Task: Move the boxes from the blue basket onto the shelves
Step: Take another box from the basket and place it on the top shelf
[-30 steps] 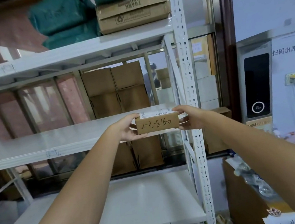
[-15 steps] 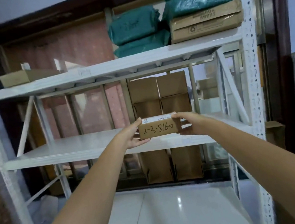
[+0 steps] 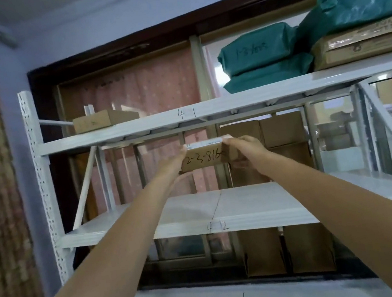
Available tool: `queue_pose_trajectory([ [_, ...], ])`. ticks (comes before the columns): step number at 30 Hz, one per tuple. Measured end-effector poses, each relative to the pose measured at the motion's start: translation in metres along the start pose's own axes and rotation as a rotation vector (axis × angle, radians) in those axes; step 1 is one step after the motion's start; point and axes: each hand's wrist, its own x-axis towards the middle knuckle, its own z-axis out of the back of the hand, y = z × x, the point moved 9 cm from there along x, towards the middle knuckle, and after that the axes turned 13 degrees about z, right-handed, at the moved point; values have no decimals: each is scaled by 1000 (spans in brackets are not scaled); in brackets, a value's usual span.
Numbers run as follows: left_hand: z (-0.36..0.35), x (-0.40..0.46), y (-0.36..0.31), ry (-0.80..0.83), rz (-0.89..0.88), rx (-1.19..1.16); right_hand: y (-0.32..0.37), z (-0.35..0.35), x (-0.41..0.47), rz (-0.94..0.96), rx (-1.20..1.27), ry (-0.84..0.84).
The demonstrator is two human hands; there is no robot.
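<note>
box (image 3: 205, 157): marked 2-3-816, held in air btwn upper shelf (image 3: 185, 117) & middle shelf (image 3: 186, 215)
left hand (image 3: 172, 163): grip clamped on box's L end
right hand (image 3: 245, 150): grip clamped on R end

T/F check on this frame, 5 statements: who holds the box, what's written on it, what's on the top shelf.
1. Both hands hold the small cardboard box. True: the left hand grips its left end, the right hand its right end.
2. The box rests on the middle shelf. False: it is held in the air above that shelf.
3. The box's front reads 2-3-816 and a further character partly covered. True.
4. The top shelf holds only cardboard boxes. False: green wrapped parcels lie there too.
5. The right hand is empty. False: it holds the box.
</note>
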Motion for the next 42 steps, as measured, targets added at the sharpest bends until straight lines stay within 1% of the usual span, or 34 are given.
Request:
queue_pose_trajectory([
  [2,11,17,-26,3,-63,28,18,-12,22,59,-8,-9],
  [6,22,44,-80,-29,-237,214,51,-28,71,203,-41,-21],
  [10,22,73,-134,-123,-362,230,82,-28,122,333,-138,-49],
  [12,17,88,-155,-162,-413,284,99,-24,146,418,-223,-73],
  [15,11,114,-177,-198,-494,312,123,-18,171,552,-420,-134],
  [19,13,153,-182,-237,-522,382,122,-28,199,537,-689,-116],
  [23,24,186,-184,-282,-521,456,111,-43,219,497,-844,-87],
  [27,31,216,-180,-236,-506,486,96,-55,234,428,-875,-51],
  [30,32,231,-176,-220,-494,542,89,-55,240,403,-935,-68],
  [35,32,237,-174,-353,-538,690,85,-55,244,370,-1071,-128],
  [42,33,241,-173,-338,-548,692,81,-58,241,341,-1179,-118],
])
